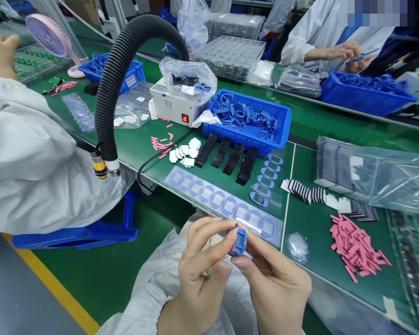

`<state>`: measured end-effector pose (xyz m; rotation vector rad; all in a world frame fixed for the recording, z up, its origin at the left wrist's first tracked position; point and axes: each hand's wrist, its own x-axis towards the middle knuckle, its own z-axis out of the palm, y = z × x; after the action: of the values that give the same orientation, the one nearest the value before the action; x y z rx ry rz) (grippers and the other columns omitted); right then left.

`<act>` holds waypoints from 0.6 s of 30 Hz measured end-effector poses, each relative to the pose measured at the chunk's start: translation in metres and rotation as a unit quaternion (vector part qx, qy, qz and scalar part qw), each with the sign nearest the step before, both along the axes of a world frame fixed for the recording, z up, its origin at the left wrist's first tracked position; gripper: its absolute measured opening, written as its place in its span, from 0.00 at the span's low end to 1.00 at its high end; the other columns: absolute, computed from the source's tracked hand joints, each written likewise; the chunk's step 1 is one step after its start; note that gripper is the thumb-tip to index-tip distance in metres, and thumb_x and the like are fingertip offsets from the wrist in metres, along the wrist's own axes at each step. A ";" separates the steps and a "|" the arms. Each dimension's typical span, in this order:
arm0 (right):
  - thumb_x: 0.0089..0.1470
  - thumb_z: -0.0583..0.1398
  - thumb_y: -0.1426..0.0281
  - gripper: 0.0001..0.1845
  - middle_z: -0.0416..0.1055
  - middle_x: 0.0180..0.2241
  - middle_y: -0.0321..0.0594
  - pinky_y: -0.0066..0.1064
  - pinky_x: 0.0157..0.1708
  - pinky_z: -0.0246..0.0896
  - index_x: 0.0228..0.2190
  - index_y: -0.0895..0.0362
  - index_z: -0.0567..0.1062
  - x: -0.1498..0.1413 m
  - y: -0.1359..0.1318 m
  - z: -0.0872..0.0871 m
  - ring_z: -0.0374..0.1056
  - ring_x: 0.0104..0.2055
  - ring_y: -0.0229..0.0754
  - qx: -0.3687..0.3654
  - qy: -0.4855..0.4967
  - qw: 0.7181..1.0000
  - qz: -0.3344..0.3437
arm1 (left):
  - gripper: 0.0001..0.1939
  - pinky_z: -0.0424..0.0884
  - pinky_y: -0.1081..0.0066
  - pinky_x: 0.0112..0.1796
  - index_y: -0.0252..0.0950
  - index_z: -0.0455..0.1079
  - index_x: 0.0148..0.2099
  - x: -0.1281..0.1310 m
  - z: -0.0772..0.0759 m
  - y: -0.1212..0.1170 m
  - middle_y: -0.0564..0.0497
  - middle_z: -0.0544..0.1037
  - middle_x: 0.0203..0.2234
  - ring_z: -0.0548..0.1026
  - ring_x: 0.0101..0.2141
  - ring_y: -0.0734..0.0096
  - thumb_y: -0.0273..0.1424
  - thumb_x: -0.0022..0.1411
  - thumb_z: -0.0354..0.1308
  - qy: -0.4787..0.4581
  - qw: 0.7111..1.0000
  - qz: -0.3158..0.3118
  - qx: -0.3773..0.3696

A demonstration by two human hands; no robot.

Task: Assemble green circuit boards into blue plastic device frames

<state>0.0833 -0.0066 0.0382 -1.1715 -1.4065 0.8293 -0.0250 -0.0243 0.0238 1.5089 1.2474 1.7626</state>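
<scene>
A small blue plastic housing (241, 242) is held up in front of my lap, just off the front edge of the table. My left hand (204, 263) is closed on its left side with the fingertips and thumb. From the other side my right hand (274, 274) pinches it between thumb and fingers. A bit of pink shows at the housing's left side, partly hidden by my left fingers. Just beyond my hands lies a clear sheet of blue oval stickers (206, 192) along the table edge.
Behind are black strips (224, 151) and a blue bin (282, 128) of blue parts. Pink strips (356, 246), white-and-black pads (309, 191) and a bagged stack (370, 172) lie right. A black hose (108, 88) arches at left beside a co-worker's sleeve (31, 158). Another person works opposite.
</scene>
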 end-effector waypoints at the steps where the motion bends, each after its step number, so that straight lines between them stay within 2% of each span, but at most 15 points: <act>1: 0.49 0.67 0.72 0.20 0.79 0.41 0.33 0.34 0.38 0.78 0.44 0.44 0.77 0.000 -0.001 -0.002 0.78 0.38 0.47 0.011 -0.007 1.000 -0.006 | 0.16 0.71 0.59 0.45 0.41 0.71 0.55 -0.002 0.000 0.001 0.45 0.79 0.46 0.72 0.45 0.61 0.33 0.67 0.52 0.037 0.999 0.011 0.017; 6: 0.49 0.65 0.81 0.29 0.77 0.46 0.33 0.35 0.39 0.78 0.51 0.47 0.72 0.003 -0.004 -0.017 0.77 0.42 0.47 0.135 -0.102 0.985 -0.036 | 0.12 0.72 0.68 0.31 0.32 0.75 0.47 -0.013 0.011 0.006 0.45 0.81 0.35 0.72 0.33 0.67 0.23 0.59 0.61 0.157 0.985 0.047 0.053; 10: 0.46 0.66 0.82 0.33 0.76 0.48 0.38 0.39 0.42 0.76 0.53 0.51 0.71 0.010 -0.003 -0.024 0.76 0.43 0.49 0.199 -0.146 0.969 -0.020 | 0.10 0.72 0.71 0.29 0.29 0.76 0.41 -0.020 0.021 0.007 0.46 0.81 0.29 0.73 0.29 0.71 0.17 0.55 0.62 0.212 0.975 0.034 0.058; 13: 0.48 0.66 0.79 0.27 0.77 0.46 0.37 0.42 0.47 0.74 0.50 0.48 0.74 0.018 0.004 -0.022 0.76 0.45 0.49 0.144 -0.091 0.985 0.037 | 0.10 0.72 0.71 0.30 0.28 0.75 0.41 -0.023 0.023 0.006 0.45 0.81 0.29 0.74 0.29 0.70 0.16 0.56 0.60 0.218 0.973 0.015 0.067; 15: 0.53 0.64 0.73 0.17 0.79 0.43 0.37 0.44 0.50 0.71 0.45 0.48 0.77 0.023 0.009 -0.018 0.75 0.45 0.48 0.074 -0.035 0.992 0.092 | 0.08 0.72 0.71 0.29 0.28 0.75 0.41 -0.024 0.023 0.006 0.45 0.81 0.29 0.74 0.29 0.71 0.18 0.58 0.58 0.213 0.974 -0.012 0.070; 17: 0.56 0.62 0.67 0.07 0.80 0.37 0.38 0.43 0.48 0.71 0.38 0.50 0.78 0.028 0.014 -0.015 0.76 0.41 0.46 0.031 0.012 0.989 0.145 | 0.07 0.72 0.71 0.27 0.28 0.75 0.41 -0.026 0.022 0.005 0.44 0.81 0.29 0.74 0.28 0.70 0.21 0.61 0.56 0.209 0.974 -0.040 0.073; 18: 0.57 0.61 0.65 0.06 0.79 0.34 0.38 0.42 0.47 0.71 0.36 0.50 0.78 0.029 0.016 -0.014 0.76 0.38 0.44 0.027 0.029 0.986 0.165 | 0.07 0.71 0.71 0.27 0.29 0.75 0.41 -0.027 0.022 0.005 0.44 0.81 0.28 0.74 0.27 0.70 0.23 0.62 0.56 0.207 0.974 -0.051 0.073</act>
<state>0.1124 0.0095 0.0243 -0.8780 -1.5874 1.0396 -0.0516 -0.0189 0.0457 2.0661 1.2213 1.5496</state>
